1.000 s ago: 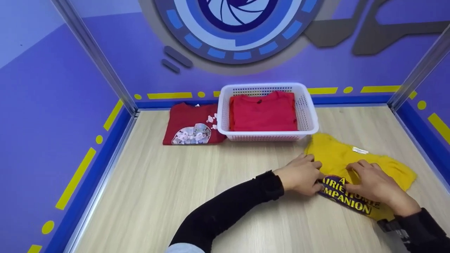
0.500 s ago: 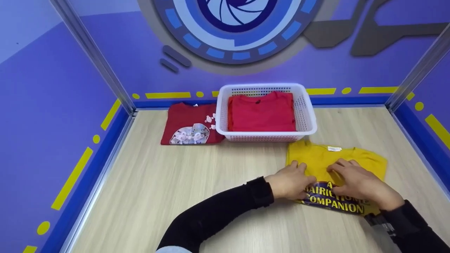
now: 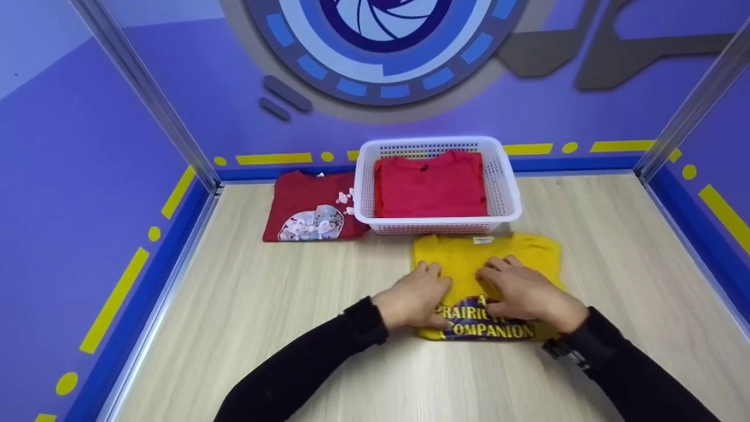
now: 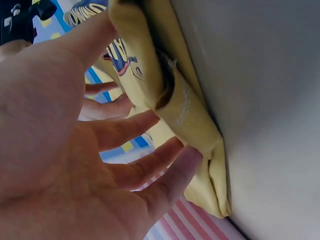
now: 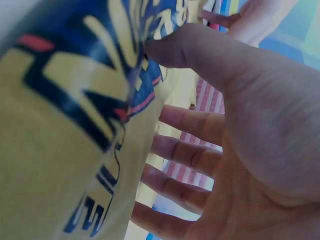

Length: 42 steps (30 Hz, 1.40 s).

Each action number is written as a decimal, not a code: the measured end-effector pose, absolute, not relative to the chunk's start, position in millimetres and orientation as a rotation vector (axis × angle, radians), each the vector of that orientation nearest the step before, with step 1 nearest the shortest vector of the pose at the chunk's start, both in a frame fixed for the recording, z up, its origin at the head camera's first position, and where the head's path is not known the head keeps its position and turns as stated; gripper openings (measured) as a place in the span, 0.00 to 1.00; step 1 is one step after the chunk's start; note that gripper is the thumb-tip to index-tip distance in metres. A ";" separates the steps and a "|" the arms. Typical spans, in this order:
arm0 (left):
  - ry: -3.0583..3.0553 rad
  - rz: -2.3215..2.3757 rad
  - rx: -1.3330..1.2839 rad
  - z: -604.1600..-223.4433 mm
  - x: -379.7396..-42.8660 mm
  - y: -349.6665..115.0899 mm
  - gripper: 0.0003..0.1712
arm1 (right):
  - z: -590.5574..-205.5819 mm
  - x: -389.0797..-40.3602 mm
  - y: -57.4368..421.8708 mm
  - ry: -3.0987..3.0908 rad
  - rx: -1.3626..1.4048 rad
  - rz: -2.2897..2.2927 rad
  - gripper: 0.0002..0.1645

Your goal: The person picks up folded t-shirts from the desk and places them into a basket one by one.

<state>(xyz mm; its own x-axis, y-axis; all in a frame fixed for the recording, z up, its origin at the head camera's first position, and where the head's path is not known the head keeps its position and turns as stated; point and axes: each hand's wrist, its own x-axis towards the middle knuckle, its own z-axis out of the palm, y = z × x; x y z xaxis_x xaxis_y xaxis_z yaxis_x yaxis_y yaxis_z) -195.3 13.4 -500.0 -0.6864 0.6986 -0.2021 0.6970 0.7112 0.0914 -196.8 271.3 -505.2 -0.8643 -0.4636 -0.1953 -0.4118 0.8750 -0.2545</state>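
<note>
1. Yellow shirt [image 3: 457, 252]: yellow capitals on a dark patch [image 3: 476, 321], in three lines. The top line reads "A", the middle one begins "PRAIRI", and the bottom one reads "COMPANION".
2. The rest of the middle line is partly hidden by the right hand [image 3: 524, 291].
3. White neck label [image 3: 483, 240] of that shirt: too small to read.
4. Both wrist views show pieces of this lettering, turned and cut off.
5. Red shirt [image 3: 433, 190]: the dark neck mark [image 3: 423, 167] is unreadable.
</note>
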 end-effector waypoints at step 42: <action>3.188 0.194 0.434 -526.5 -266.0 -70.6 0.16 | -533.9 -261.3 270.4 3.060 -0.275 -0.779 0.22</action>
<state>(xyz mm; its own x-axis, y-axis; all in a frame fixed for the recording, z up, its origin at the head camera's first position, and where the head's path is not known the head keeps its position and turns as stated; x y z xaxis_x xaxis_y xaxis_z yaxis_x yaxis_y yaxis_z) -266.0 -70.6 -526.5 -0.9604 0.2612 0.0965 0.2710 0.9565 0.1081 -261.3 270.4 -533.9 -0.9845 -0.1606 0.0702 -0.1746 0.8641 -0.4721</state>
